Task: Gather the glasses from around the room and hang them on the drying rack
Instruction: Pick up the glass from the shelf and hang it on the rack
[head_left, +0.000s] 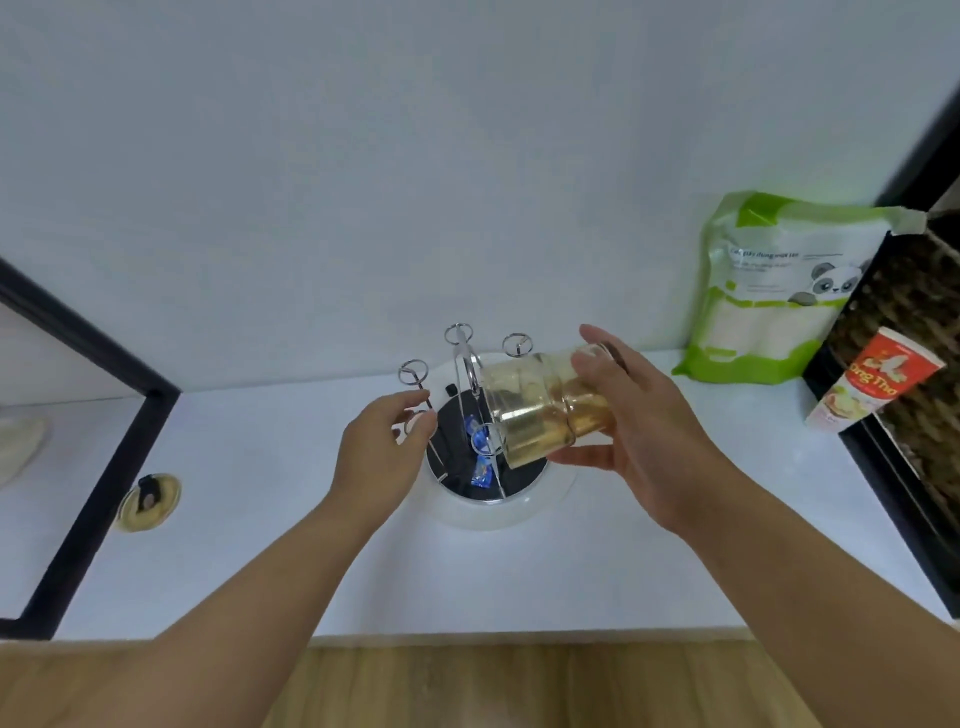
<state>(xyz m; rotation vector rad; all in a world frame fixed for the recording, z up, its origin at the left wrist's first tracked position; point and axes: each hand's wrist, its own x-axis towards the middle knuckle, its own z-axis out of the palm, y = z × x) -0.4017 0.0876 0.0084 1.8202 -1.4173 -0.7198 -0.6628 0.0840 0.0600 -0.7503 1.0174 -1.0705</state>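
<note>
Two hands above drying rack (470, 364): right hand (639, 441) fingers (592, 358) wrapped round tilted amber glass (535, 410); left hand (382, 447) fingers (415, 400) pinching rack prong (434, 454).

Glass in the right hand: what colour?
The glass is transparent with an amber-yellow tint, best seen in the head view.

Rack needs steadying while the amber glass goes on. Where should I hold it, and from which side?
Take the drying rack by a left prong's stem, coming from the left, where the left hand is. The right hand holds the glass tilted, mouth toward the rack, on the right, so the left is probably out of its path.
</note>
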